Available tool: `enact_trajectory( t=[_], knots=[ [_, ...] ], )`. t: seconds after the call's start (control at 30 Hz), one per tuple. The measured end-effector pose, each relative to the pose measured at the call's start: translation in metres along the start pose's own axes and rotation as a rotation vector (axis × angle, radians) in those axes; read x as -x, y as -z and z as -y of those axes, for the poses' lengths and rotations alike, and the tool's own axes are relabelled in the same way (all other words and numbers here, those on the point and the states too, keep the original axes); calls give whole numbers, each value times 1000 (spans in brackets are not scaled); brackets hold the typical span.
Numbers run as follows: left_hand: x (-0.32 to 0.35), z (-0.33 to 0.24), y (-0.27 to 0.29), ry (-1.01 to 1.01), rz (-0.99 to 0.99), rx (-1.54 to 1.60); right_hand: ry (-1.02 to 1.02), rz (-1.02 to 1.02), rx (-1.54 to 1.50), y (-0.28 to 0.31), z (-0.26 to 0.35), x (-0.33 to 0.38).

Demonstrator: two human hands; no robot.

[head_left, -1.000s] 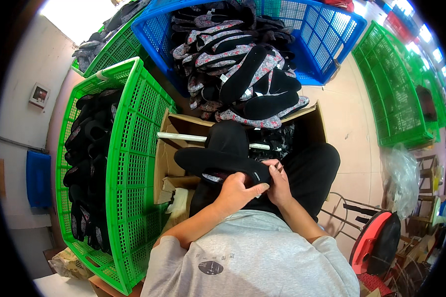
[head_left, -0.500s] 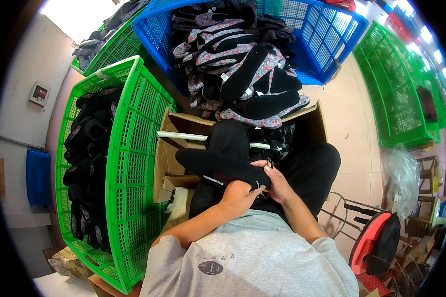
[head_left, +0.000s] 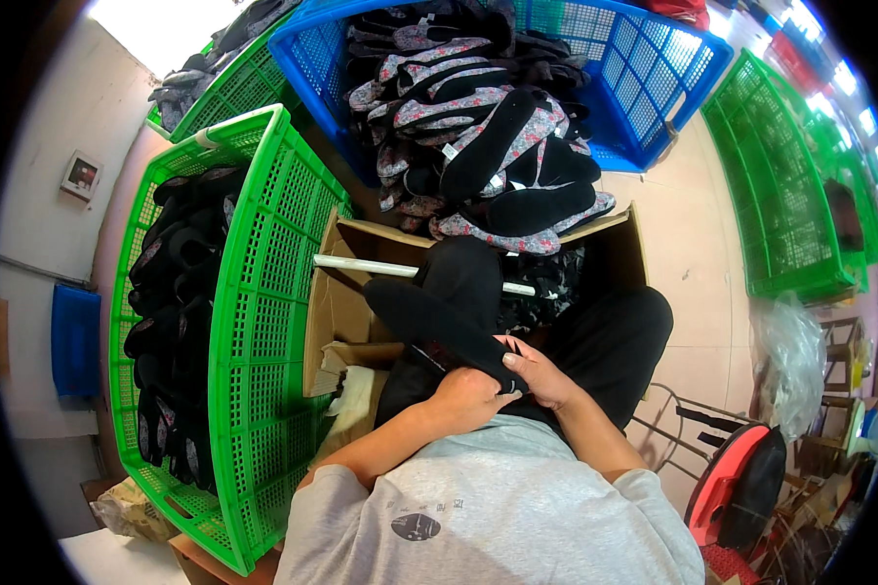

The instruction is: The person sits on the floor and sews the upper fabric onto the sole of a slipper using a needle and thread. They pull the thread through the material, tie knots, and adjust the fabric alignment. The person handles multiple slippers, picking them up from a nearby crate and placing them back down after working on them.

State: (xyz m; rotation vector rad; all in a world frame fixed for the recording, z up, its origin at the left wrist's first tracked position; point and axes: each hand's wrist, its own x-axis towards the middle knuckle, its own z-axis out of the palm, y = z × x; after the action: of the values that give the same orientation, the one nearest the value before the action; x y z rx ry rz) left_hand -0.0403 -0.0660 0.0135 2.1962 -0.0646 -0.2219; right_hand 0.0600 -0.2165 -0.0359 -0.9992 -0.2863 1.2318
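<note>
A black slipper (head_left: 439, 317) lies across my lap, its sole side up and its long end pointing to the far left. My left hand (head_left: 466, 398) is closed on the near end of it from the left. From the right, my right hand (head_left: 537, 372) grips the same end, with the thumb on top and the fingers partly hidden beneath. A bit of patterned fabric shows along the slipper's lower edge by my left hand. Behind my knees a cardboard box (head_left: 334, 322) stands open, with dark scraps (head_left: 546, 283) inside and a white bar (head_left: 366, 265) across it.
On the left, a green crate (head_left: 249, 341) holds several black slippers (head_left: 180, 283). Ahead, a blue crate (head_left: 644, 88) is heaped with floral slippers (head_left: 458, 107). Green crates (head_left: 776, 185), a plastic bag (head_left: 790, 361) and a red-seated stool (head_left: 722, 483) stand at the right.
The slipper's far end has swung slightly right and toward upright. Both hands keep hold of its near end, and my left hand has shifted a little nearer to me.
</note>
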Motion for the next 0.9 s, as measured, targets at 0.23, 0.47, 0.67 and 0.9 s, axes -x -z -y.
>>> enact_trajectory(
  t=[0.23,0.47,0.67,0.9],
  knots=[
    [-1,-17,10,85,43,-153,40,-80,-147,3,-17,-3],
    [-11,-14,31,28,-431,1383,232,-39,-85,10,-24,-4],
    [-17,-25,52,-200,-355,2122,179,-5,25,12,-38,-2],
    [-7,-43,80,-221,-374,1182,346,-144,-221,17,5,-3]
  ],
)
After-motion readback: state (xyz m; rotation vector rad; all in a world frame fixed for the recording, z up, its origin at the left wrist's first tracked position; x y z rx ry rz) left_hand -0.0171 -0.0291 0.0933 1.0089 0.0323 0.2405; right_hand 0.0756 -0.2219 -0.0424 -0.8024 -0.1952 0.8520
